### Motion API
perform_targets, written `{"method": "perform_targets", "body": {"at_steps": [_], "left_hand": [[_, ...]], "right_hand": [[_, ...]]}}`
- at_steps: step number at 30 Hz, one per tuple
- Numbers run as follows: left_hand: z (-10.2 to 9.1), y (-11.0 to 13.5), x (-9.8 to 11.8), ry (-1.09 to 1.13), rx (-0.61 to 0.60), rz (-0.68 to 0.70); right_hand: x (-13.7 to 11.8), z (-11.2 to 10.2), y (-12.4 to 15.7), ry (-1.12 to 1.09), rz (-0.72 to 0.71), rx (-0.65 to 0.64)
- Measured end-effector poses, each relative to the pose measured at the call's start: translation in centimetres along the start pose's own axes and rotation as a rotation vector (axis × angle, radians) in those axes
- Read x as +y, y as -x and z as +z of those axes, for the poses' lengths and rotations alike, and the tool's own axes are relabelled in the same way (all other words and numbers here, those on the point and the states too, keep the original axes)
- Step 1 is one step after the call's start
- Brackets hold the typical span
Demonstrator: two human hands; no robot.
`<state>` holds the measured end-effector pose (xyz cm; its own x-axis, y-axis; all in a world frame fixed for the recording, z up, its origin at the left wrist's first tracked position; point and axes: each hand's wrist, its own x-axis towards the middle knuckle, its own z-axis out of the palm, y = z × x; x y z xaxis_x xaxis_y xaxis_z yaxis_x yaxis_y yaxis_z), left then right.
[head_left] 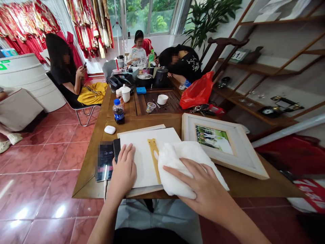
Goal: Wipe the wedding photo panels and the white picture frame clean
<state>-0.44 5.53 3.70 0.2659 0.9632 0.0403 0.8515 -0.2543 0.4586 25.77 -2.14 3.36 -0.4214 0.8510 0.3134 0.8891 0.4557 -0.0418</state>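
My left hand [125, 168] lies flat, fingers together and stretched out, on the left edge of a white board [138, 162]. My right hand [201, 179] grips a soft, bulky white cloth [175, 162], its thumb underneath and fingers on top. The cloth covers the board's right side. Between the hands, a tan strip with an animal-face top [153, 152] lies on the board, partly beside the cloth. A pale wooden picture frame [246, 145] with a photo of people on grass [213, 138] rests to the right of the cloth.
A phone [104, 162] with a cable lies left of the board, near an earbud case [110, 129] and a dark-drink bottle [118, 112]. Further back are a lidded white mug [125, 93], a white bowl [162, 99] and a red bag [198, 89]. Several people sit around.
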Motion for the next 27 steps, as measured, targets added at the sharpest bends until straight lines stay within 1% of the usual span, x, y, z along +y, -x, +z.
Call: {"method": "perform_targets", "body": {"at_steps": [3,7,10,12,14,16,19,25,27], "left_hand": [[0.1,0.0,-0.1,0.021,-0.003,-0.006],[0.1,0.1,-0.2,0.036,-0.005,0.003],[0.1,0.1,-0.2,0.035,-0.005,0.004],[0.1,0.1,-0.2,0.028,-0.002,-0.002],[0.1,0.1,-0.1,0.015,0.002,-0.004],[0.2,0.1,-0.1,0.003,0.003,-0.009],[0.3,0.1,0.0,0.0,0.004,-0.017],[0.2,0.1,0.1,0.002,-0.005,-0.012],[0.0,0.1,0.2,0.007,-0.011,-0.016]], "right_hand": [[1.4,0.4,-1.9,0.021,0.042,-0.031],[3.7,1.2,-6.2,0.051,0.145,-0.091],[5.1,1.6,-9.3,0.059,0.192,-0.101],[5.7,1.7,-10.6,0.049,0.203,-0.088],[5.9,1.8,-11.1,0.034,0.205,-0.078],[5.9,1.9,-10.9,0.028,0.204,-0.076],[5.5,1.9,-8.9,0.039,0.187,-0.066],[3.7,1.6,-2.2,0.059,0.121,0.051],[3.0,1.4,-0.3,0.052,0.109,0.079]]}}
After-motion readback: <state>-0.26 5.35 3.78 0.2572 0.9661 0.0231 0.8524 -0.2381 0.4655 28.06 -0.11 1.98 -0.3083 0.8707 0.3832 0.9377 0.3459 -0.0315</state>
